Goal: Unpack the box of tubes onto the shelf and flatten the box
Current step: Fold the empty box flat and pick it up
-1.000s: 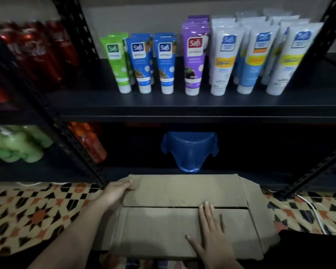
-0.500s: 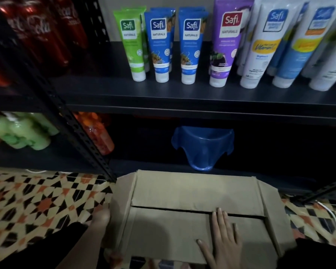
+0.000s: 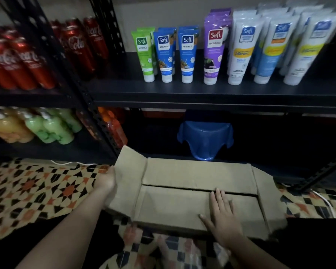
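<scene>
My right hand (image 3: 222,216) presses flat on the box (image 3: 198,191); left hand (image 3: 106,179) grips the nine-o'clock flap, which may spring up or tear.

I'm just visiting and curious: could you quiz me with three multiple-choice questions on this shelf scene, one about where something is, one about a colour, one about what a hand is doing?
1. Where is the blue stool?
A. On the shelf among the tubes
B. Below that shelf, behind the box
C. On top of the box

2. What colour is the leftmost tube in the front row?
A. Green
B. Red
C. Purple

3. What is the right hand doing?
A. Lifting a tube
B. Lying flat on the box's near flap
C. Hanging clear of the box

Answers:
1. B: the stool sits in the dark space under the tube shelf, past the box's far edge.
2. A: the green tube stands left of two blue ones.
3. B: its fingers are straight, palm down on the cardboard, while the left hand holds the box's left end flap.
</scene>
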